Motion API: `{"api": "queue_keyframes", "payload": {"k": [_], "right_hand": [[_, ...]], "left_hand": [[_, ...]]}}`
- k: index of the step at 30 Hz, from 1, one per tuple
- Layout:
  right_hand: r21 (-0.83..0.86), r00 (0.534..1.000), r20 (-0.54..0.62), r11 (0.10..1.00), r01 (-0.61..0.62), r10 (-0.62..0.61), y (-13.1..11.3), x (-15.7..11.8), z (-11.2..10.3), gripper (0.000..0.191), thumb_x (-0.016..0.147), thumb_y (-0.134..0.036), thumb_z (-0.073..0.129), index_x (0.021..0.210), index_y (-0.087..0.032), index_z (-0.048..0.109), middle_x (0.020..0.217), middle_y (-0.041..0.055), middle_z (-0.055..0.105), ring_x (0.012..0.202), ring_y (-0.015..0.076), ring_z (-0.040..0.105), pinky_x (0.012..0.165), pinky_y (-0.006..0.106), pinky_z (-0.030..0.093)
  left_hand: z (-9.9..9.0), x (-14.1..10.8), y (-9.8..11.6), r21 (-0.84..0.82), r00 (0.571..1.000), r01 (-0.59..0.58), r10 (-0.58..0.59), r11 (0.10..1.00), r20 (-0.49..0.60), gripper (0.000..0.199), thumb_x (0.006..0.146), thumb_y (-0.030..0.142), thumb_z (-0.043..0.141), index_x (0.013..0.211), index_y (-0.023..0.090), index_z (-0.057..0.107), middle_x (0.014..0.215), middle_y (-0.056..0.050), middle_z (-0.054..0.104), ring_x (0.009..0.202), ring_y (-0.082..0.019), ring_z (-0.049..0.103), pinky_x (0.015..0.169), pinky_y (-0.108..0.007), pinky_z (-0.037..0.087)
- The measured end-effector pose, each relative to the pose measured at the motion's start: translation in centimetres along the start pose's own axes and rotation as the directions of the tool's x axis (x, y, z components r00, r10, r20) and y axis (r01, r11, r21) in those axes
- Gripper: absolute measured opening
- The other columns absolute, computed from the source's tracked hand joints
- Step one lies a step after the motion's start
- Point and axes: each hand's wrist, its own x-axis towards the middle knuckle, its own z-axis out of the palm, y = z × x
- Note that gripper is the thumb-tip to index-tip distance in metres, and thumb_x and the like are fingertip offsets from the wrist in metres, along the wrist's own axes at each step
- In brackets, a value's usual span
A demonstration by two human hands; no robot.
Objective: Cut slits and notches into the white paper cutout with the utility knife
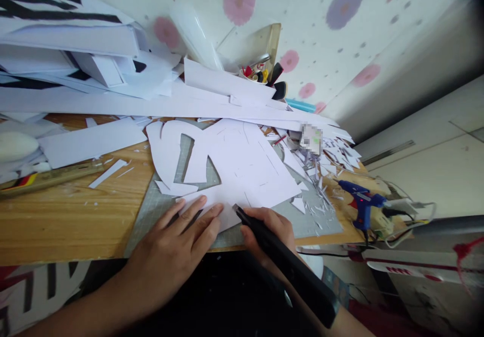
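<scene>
A white foam-board-like sheet (242, 155) with cut-out openings lies on a grey cutting mat (310, 216). My left hand (181, 236) rests on the sheet's near left part, fingers spread and pressing it flat. In my right hand (270, 228) is a black utility knife (283, 261), its blade tip touching or just above the sheet to the right of my left fingertips. Faint pencil lines and short cuts mark the sheet's right half. A curved white offcut (162, 160) lies along its left side.
Small white scraps (338, 155) pile up at the right. A blue hot glue gun (361, 201) with a cable lies at the table's right end. A long ruler (56, 176) is at left on the wooden table (75, 221). White boards (132, 100) and a cup of tools (260, 72) line the wall.
</scene>
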Motion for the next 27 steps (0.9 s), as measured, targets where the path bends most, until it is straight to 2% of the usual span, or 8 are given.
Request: {"api": "queue_keyframes", "payload": {"k": [6, 17, 27], "right_hand": [[-0.007, 0.998, -0.066, 1.000, 0.000, -0.001, -0.6, -0.5, 0.5, 0.026, 0.080, -0.018, 0.065, 0.105, -0.022, 0.058, 0.073, -0.0002, 0.068, 0.053, 0.0128, 0.061, 0.050, 0.023, 0.048], [-0.027, 0.985, -0.166, 0.998, -0.053, 0.048, -2.2, -1.7, 1.1, 0.026, 0.078, -0.018, 0.065, 0.103, -0.021, 0.058, 0.073, -0.0005, 0.068, 0.055, 0.0123, 0.062, 0.052, 0.023, 0.050], [-0.009, 0.981, -0.188, 0.999, -0.038, 0.036, -2.7, -2.3, 1.1, 0.023, 0.077, -0.017, 0.063, 0.100, -0.022, 0.059, 0.067, -0.0025, 0.066, 0.049, 0.0106, 0.058, 0.048, 0.021, 0.047]], "left_hand": [[0.0, 0.2, 0.1, -0.001, 1.000, -0.003, 0.003, 1.000, 0.000, 0.036, 0.097, 0.018, 0.034, 0.122, 0.015, 0.060, 0.141, -0.004, 0.055, 0.129, -0.031, 0.049, 0.109, -0.049, 0.032], [-0.2, 0.2, 0.1, 0.035, 0.999, -0.031, 0.031, 0.999, 0.013, 0.036, 0.094, 0.015, 0.040, 0.127, 0.013, 0.056, 0.140, -0.006, 0.055, 0.128, -0.032, 0.050, 0.106, -0.050, 0.035], [-0.4, 0.4, -0.4, 0.101, 0.996, -0.091, 0.090, 0.991, 0.015, 0.036, 0.091, 0.013, 0.041, 0.123, 0.011, 0.057, 0.138, -0.007, 0.058, 0.125, -0.033, 0.053, 0.102, -0.049, 0.038]]}}
